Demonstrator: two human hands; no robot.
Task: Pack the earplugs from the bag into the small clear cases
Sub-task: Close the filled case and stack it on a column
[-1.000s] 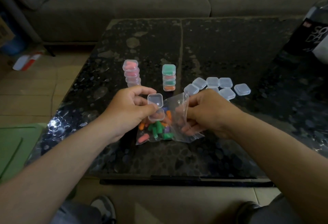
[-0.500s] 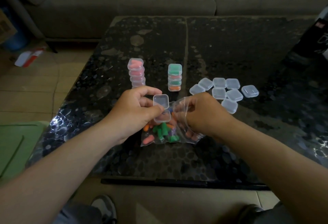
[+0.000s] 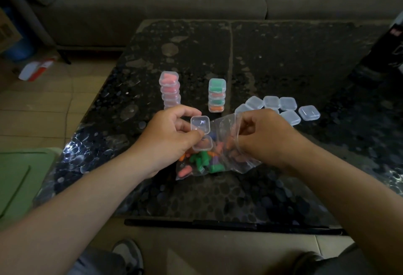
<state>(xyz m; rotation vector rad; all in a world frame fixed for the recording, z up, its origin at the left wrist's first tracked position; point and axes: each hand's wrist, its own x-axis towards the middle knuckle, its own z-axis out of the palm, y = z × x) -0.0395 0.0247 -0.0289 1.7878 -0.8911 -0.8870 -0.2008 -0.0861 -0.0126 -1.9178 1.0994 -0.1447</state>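
Some full cases [image 3: 169, 91] are stacked, but empty cases [image 3: 288, 103] and earplugs [image 3: 201, 161] are left. The left grip [image 3: 168, 137] holds an open case [image 3: 200, 123]. The right grip [image 3: 263, 135] pinches the bag [image 3: 226, 128].

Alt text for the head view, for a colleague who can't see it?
Left hand holds an open small clear hinged case over a clear plastic bag of coloured earplugs; right hand grips the bag's mouth. Filled case stacks and empty cases sit behind.

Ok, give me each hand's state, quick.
Left hand: holding an open clear case.
Right hand: gripping the earplug bag.
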